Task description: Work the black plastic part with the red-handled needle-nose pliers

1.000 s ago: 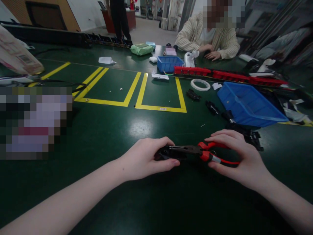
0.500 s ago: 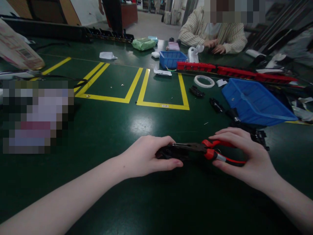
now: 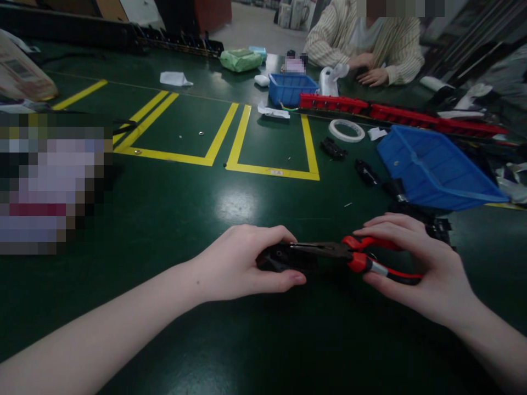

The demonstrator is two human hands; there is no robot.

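My left hand is closed around a small black plastic part, thumb on the near side and fingers on the far side. My right hand grips the red handles of long-nose pliers. The dark jaws point left and lie over the top of the black part, their tips close to my left forefinger. Whether the jaws pinch a small piece is too dark to make out. The underside of the black part is hidden by my left hand and shadow.
Several black parts lie beside a tilted blue bin at right. A roll of white tape, red strips and a smaller blue bin are farther back. Yellow tape marks the green table. A person sits opposite.
The view has shifted slightly, so the table items sit a little higher in the picture. Both hands keep their grips; the pliers appear slightly farther right relative to the black part.
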